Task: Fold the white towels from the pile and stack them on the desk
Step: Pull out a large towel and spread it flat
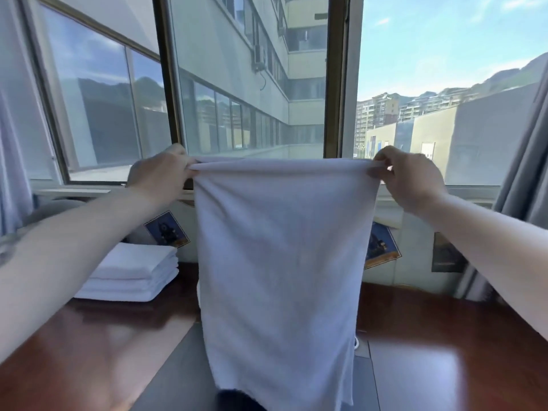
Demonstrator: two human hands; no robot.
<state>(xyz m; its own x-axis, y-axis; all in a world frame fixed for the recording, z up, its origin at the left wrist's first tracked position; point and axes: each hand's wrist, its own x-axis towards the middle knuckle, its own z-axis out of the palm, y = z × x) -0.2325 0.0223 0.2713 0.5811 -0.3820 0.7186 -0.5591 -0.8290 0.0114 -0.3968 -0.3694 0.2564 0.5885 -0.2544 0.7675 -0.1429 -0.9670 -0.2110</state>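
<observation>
A white towel hangs in the air in front of me, doubled over at its top edge. My left hand pinches its top left corner. My right hand pinches the top right corner. The towel's lower edge reaches down over the dark centre of the reddish-brown desk. A stack of folded white towels lies on the desk at the back left, partly behind my left forearm. The pile of unfolded towels is not in view.
Behind the desk is a large window with a sill. Small dark pictures lean against the wall under it. A grey curtain hangs at the right. A dark mat covers the desk's middle.
</observation>
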